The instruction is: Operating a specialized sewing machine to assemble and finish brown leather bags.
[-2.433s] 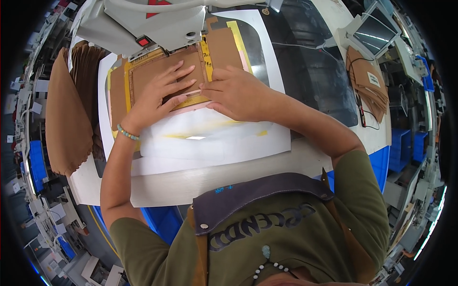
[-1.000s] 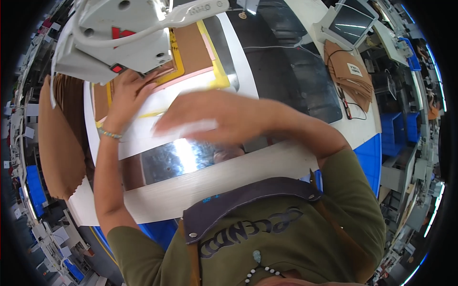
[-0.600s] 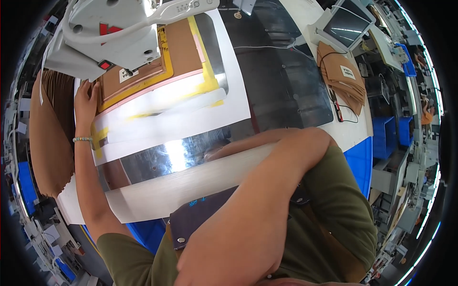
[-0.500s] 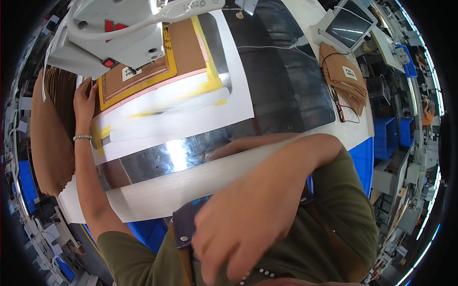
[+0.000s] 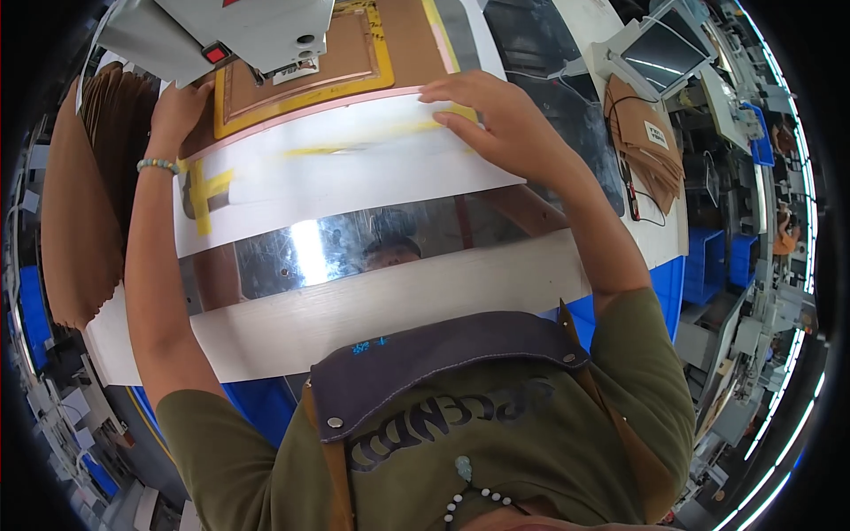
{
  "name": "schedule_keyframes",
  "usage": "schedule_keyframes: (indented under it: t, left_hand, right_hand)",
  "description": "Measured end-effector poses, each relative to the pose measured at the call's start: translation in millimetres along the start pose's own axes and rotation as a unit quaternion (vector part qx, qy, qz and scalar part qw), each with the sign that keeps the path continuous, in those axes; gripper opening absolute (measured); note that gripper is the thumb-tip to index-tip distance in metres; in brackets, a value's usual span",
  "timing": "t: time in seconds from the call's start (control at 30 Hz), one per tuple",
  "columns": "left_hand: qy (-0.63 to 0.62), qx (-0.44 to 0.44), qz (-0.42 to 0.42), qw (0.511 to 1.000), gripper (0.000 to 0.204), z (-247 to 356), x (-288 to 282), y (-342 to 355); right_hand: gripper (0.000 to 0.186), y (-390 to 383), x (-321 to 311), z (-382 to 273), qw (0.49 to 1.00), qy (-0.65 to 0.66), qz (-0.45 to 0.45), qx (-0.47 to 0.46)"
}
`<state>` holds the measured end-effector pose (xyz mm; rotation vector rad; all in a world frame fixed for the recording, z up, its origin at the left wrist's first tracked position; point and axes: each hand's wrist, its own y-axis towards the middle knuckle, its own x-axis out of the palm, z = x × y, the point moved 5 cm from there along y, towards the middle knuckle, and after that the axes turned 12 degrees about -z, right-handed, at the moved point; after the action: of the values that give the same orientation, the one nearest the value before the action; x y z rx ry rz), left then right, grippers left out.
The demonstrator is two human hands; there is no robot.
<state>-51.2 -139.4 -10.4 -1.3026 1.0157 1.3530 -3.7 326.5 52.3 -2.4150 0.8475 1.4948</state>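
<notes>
My left hand (image 5: 180, 113) rests at the left corner of a flat sewing template, its fingertips partly hidden by the white machine head (image 5: 230, 40). The fingers look stretched out and hold nothing I can see. Fingers apart, my right hand (image 5: 496, 119) reaches over the template's right side, above the pink strip and yellow tape; contact cannot be told. The template has a yellow frame (image 5: 305, 91) around a brown panel (image 5: 323, 62). Beneath it lies a white sheet (image 5: 354, 173) with yellow tape strips.
Stacked brown pieces (image 5: 84, 203) stand left of my left arm. A shiny metal plate (image 5: 345, 243) and a pale table edge (image 5: 390, 288) lie nearer me. Right of the dark machine bed are brown pieces (image 5: 642, 137), a screen (image 5: 664, 49) and a blue bin (image 5: 704, 265).
My right hand has moved from in front of my chest forward to the template's right side. My left hand stays at the left corner. The view has shifted slightly.
</notes>
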Motion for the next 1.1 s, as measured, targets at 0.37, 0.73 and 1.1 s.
schedule_keyframes:
  t: [0.37,0.73,1.1]
  left_hand:
    - [0.011,0.032,0.069,0.997,0.029,82.8,20.1,-4.5]
    - [-0.179,0.128,0.219,0.951,0.025,108.2,30.4,-19.0]
    - [-0.047,-0.067,0.238,0.968,0.018,14.2,-74.1,-147.9]
  right_hand:
    - [0.027,37.3,24.0,-2.3,0.988,-0.103,-0.098,0.058]
    - [0.026,18.0,10.4,21.4,0.987,-0.126,-0.07,0.074]
    - [0.027,33.4,9.2,44.1,0.993,0.074,-0.075,0.06]
